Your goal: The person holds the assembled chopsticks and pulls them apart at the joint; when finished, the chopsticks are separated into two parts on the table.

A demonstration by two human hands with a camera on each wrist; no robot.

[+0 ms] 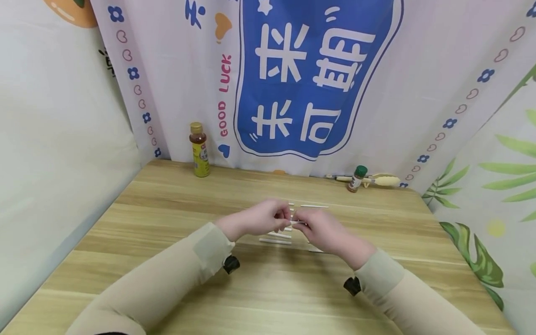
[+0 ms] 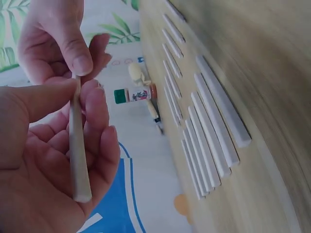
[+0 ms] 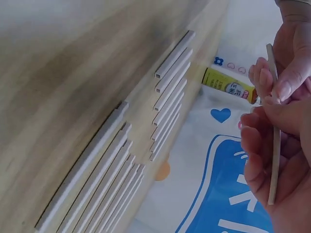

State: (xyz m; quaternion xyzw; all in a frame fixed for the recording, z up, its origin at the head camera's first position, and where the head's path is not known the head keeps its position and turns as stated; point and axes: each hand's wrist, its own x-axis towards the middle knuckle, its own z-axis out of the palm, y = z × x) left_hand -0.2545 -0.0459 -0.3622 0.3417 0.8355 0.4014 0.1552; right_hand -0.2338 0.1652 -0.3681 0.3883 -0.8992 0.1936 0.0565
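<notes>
Both hands meet above the wooden table around one thin pale stick [image 2: 79, 150]. My left hand [image 1: 264, 217] pinches it between thumb and fingers, and in the left wrist view one end lies along the palm. From the other side my right hand [image 1: 326, 229] also pinches this stick [image 3: 276, 160], with its thumb close to the left thumb. Two rows of similar pale sticks lie on the table beneath: one row of sticks [image 2: 214, 121] on the left, another row of sticks [image 3: 170, 82] on the right. In the head view the hands partly cover both rows.
A bottle [image 1: 201, 156] with a yellow label stands at the table's back left. At the back right are a small green-capped jar [image 1: 357, 179] and a cream-coloured utensil [image 1: 386, 180]. Behind the wooden table [image 1: 167, 223] hangs a printed cloth [image 1: 201, 83].
</notes>
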